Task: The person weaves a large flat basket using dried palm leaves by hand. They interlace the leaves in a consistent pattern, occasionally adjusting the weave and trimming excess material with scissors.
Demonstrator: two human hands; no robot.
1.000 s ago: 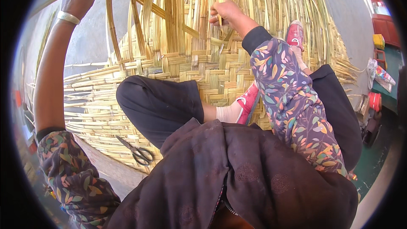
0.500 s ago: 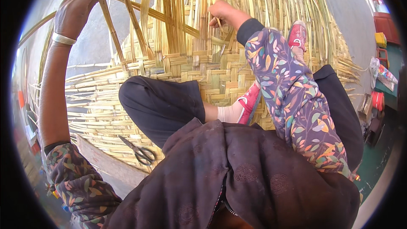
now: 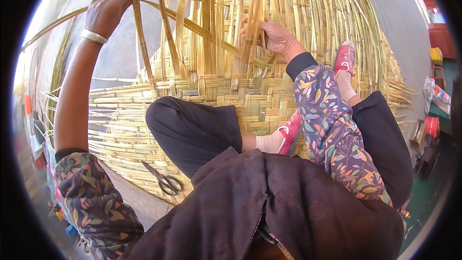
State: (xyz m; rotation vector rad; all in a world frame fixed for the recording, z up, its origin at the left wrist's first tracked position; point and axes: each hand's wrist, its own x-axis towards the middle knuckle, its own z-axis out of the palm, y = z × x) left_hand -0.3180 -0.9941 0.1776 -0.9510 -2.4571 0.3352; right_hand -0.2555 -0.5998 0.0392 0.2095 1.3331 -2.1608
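A half-woven mat of flat yellow cane strips lies beneath me, its loose strips running away at the far side. At the upper left, my left hand is closed on a long cane strip that slants right across the mat, between the raised strips. Several lengthwise strips stand up off the mat near its middle. My right hand is closed around a small bunch of raised strips, right of the others; some of its fingers are hidden behind them.
Black-handled scissors lie on the mat's near left part, beside my bent knee. A flat board runs along the near left edge. My red shoes rest on the mat. Bags and a red bundle stand at the right.
My right hand has gone from low at the weave to holding a bunch of strips lifted upright. My left hand still grips the long strip. The whole view has shifted slightly.
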